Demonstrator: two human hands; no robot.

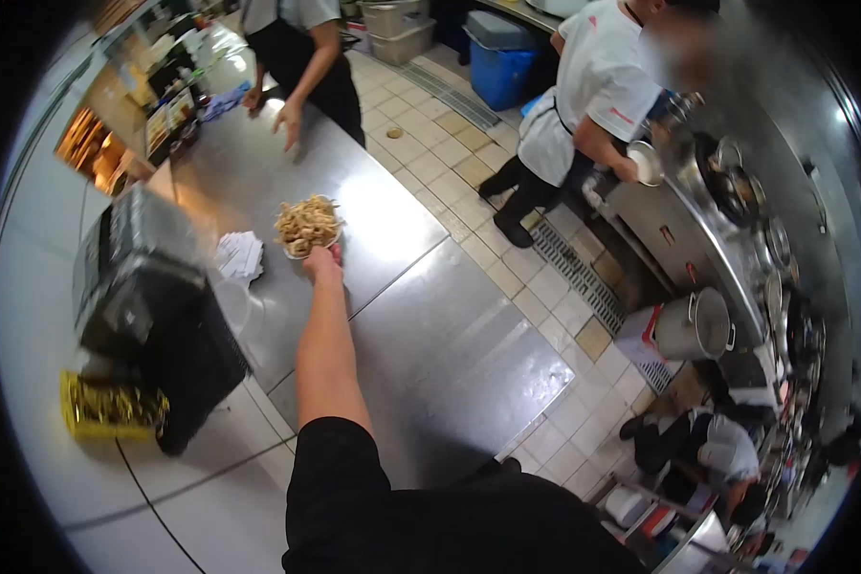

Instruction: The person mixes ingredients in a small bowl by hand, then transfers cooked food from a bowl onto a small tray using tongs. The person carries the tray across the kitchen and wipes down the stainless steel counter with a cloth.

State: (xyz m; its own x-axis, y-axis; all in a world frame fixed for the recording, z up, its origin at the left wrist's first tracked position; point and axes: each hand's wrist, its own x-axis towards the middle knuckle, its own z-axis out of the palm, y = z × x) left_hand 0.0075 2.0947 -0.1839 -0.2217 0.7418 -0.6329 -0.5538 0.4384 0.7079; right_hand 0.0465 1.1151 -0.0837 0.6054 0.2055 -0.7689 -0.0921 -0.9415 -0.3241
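Observation:
My left hand (323,264) is closed on the near edge of a white bowl (298,252) on or just over the steel counter; I cannot tell if it touches. Pale golden strips that look like fries (307,223) are heaped above its rim and hide most of it. Left of the bowl lies a stack of white paper slips (240,255). A clear, round plastic container (241,308) is nearer to me, left of my forearm. My right hand is out of view.
The steel counter (430,354) runs away from me. A dark machine (143,268) borders it on the left. Across the counter stands a person in an apron (306,72). Another holds a bowl by the stove (584,105); a third crouches lower right (727,448). A large pot (695,325) stands right.

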